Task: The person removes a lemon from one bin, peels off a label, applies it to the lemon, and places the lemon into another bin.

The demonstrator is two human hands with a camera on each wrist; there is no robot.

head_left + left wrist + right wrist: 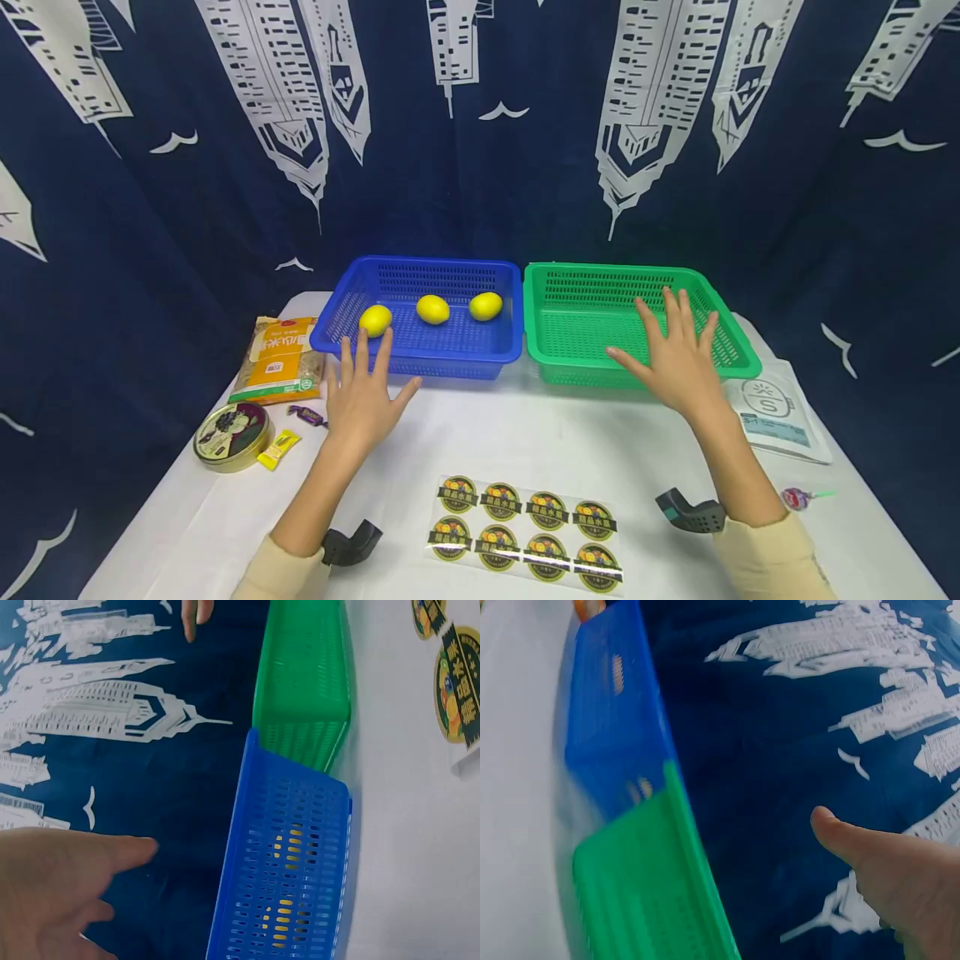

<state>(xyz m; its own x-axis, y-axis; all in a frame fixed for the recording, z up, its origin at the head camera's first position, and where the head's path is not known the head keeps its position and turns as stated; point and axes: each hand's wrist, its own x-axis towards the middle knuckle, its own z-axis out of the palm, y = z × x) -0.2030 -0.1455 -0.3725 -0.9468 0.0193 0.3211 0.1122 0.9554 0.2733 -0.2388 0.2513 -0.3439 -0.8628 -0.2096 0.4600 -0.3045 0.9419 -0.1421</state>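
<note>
My left hand (362, 407) is raised at the front left corner of the blue basket (442, 357), its fingers spread and nothing in its grasp. Inside that basket lie three yellow lemons: a left one (375, 321), a middle one (432, 309) and a right one (485, 306). Over the green basket (585, 372) my right hand (678, 358) is held with fingers splayed, also holding nothing. In the left wrist view the left hand (52, 892) shows beside the blue basket; in the right wrist view the right hand (907, 877) shows beside the green one.
A sheet of round fruit stickers (525, 533) lies at the front. On the left are an orange-labelled grain bag (277, 360), a round tin (233, 436), a purple candy (307, 416) and a yellow candy (278, 449). A white pouch (780, 417) and a lollipop (797, 498) lie right.
</note>
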